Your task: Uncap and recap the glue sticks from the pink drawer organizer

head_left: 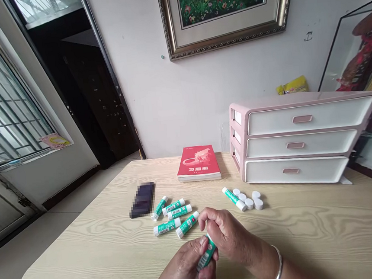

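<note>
A green-and-white glue stick (206, 256) is tilted in my left hand (187, 263), whose thumb and fingers wrap round its barrel. My right hand (229, 234), with a bangle on the wrist, closes over the upper end of the same stick; its curled fingers hide that end. Just beyond my hands, several similar glue sticks (179, 212) lie loosely grouped on the table. One more glue stick (233, 198) rests farther right, beside several small round white caps (258, 204).
The wooden table (94, 247) holds a red book (198, 161) near the wall and a pink-and-white drawer unit (299, 145) at the back right. A dark pixelated object (142, 199) lies left of the glue sticks. A yellow packet (293, 85) shows behind the drawers.
</note>
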`<state>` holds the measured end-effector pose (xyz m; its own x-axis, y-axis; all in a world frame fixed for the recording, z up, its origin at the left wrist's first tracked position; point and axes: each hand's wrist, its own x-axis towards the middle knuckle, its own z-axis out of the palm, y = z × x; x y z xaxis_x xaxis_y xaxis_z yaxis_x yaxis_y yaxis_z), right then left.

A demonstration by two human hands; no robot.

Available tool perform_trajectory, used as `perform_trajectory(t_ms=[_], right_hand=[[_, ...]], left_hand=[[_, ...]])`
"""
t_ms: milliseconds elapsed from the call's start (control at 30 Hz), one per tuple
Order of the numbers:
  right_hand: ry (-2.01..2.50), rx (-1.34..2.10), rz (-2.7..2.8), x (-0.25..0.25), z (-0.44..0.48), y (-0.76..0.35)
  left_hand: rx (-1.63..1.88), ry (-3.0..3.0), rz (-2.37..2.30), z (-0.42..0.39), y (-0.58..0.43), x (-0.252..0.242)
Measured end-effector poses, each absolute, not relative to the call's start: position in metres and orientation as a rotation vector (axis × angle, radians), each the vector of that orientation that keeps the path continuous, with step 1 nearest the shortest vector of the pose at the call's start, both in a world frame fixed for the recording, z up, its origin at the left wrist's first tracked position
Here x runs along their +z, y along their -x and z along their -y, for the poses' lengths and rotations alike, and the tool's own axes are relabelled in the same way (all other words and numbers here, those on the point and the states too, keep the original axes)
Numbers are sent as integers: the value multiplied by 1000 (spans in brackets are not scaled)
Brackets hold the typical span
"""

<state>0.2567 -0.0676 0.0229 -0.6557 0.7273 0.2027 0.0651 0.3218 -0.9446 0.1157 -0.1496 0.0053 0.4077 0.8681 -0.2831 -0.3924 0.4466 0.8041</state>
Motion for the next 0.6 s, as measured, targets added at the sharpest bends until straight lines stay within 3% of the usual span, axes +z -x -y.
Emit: perform_trajectory(t_ms=[200,400,600], right_hand=[[622,1357,2023,23,72,-256],[853,973,1721,33,32,-283],[917,757,1741,32,25,-282]], left_hand=[[856,-604,-699,157,-114,12],[880,-800,-804,168,-101,10],[1079,-1283,-1490,147,-61,26]])
